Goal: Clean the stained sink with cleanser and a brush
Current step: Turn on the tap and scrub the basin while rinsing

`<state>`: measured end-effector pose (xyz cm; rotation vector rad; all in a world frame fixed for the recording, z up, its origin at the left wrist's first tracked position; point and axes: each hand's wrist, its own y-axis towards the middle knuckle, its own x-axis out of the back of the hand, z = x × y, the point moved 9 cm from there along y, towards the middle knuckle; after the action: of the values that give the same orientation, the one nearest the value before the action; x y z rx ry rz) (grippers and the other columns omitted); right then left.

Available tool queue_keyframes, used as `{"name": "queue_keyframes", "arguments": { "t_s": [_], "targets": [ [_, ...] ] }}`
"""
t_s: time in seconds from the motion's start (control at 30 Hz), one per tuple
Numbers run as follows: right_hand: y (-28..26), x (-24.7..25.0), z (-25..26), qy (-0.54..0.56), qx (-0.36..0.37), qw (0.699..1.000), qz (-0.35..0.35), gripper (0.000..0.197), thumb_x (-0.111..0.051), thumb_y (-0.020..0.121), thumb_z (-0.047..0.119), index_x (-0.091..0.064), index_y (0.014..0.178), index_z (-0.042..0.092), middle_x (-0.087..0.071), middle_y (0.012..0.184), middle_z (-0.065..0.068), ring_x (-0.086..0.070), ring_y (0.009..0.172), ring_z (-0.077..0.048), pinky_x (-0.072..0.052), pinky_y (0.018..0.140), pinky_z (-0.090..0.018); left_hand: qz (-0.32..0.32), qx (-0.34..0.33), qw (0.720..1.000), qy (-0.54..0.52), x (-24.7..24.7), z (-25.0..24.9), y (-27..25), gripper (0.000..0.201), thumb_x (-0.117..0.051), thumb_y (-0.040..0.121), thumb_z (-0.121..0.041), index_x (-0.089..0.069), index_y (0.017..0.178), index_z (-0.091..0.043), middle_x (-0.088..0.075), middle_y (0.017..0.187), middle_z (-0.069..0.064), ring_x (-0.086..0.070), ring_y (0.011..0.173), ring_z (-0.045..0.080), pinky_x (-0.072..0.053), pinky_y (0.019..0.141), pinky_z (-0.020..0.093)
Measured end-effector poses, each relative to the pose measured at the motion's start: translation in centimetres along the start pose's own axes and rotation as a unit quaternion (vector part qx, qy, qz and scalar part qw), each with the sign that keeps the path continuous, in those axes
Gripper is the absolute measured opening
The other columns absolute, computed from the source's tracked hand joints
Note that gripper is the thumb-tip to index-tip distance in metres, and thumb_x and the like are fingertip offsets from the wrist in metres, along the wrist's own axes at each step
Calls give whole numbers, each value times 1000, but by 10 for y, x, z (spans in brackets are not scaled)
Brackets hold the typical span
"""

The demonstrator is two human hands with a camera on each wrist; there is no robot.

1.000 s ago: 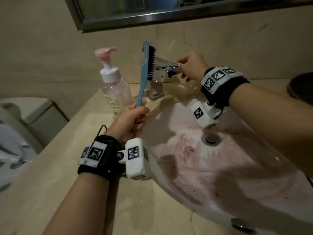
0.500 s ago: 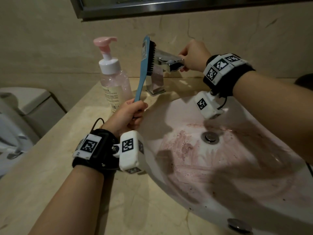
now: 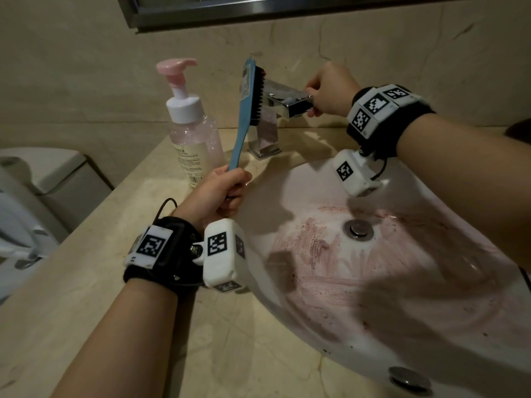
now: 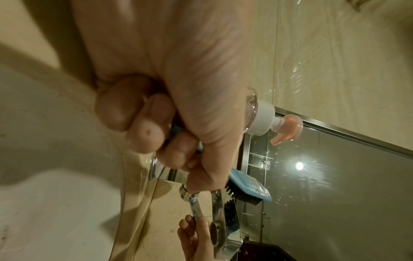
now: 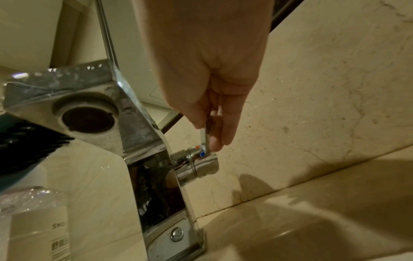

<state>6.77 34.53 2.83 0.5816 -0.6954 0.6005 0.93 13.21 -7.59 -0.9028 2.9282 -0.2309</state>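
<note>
My left hand [image 3: 222, 193] grips the handle of a blue brush [image 3: 248, 110] with black bristles, held upright at the sink's left rim, bristles facing the chrome faucet [image 3: 283, 101]. The left wrist view shows the brush [image 4: 248, 187] past my curled fingers [image 4: 143, 130]. My right hand [image 3: 330, 91] reaches behind the spout and pinches the thin faucet lever [image 5: 204, 138] between thumb and fingers. The white sink [image 3: 287, 179] carries reddish-pink smears around the drain [image 3: 357, 228]. A clear cleanser pump bottle [image 3: 191, 130] with a pink nozzle stands left of the faucet.
A beige stone counter [image 3: 86, 282] surrounds the sink, with the wall and a mirror frame [image 3: 258, 8] close behind. A white toilet [image 3: 17, 225] sits at the far left. A dark object [image 3: 520, 130] is at the right edge. An overflow cap [image 3: 409, 379] sits on the near rim.
The brush and both hands keep their grips. The view has shifted slightly downward, so the hands and faucet sit higher in the picture; the right hand has edged further behind the spout.
</note>
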Motion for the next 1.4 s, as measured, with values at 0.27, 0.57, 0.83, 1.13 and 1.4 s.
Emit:
{"name": "queue_keyframes", "arguments": {
  "t_s": [0.27,0.57,0.83,1.13,1.4],
  "targets": [
    [3,-3,-4,13,-21,1000,-5,26,-43,98,10,-63,106,-5,-60,81,-12,-50,29,0,-43,38,-9,0,-2,1000,-2,1,0,1,32,-39,93,-4,-33,66,-19,-28,35,-11,-21,25,1,-12,34,6],
    [-1,-2,-5,19,-25,999,-8,25,-44,98,11,-63,108,-3,-58,69,-3,-55,44,-4,-45,40,-9,9,1,1000,5,1,1,2,35,-39,94,-3,-31,64,-19,-27,36,-11,-21,25,1,-13,34,4],
    [-15,13,-22,104,-74,992,-19,33,-40,96,25,-46,127,13,-59,102,-5,-59,59,-14,-49,53,-28,21,-3,1000,-4,0,0,1,33,-40,94,-5,-33,65,-19,-29,37,-11,-23,26,1,-14,33,6],
    [-82,38,-14,150,-82,985,37,8,-52,92,20,-59,94,18,-49,74,4,-46,54,-8,-41,43,-18,88,-68,993,-31,-29,-26,-14,22,-44,91,-22,-38,70,-19,-38,47,-10,-32,34,4,-23,37,12],
    [-139,1,26,133,-47,973,182,30,-53,93,38,-65,107,15,-61,85,6,-51,72,-9,-43,57,-20,202,-50,975,72,-84,-23,-44,22,-31,100,-6,-44,91,-22,-46,62,-4,-42,47,8,-28,46,20]
  ]
}}
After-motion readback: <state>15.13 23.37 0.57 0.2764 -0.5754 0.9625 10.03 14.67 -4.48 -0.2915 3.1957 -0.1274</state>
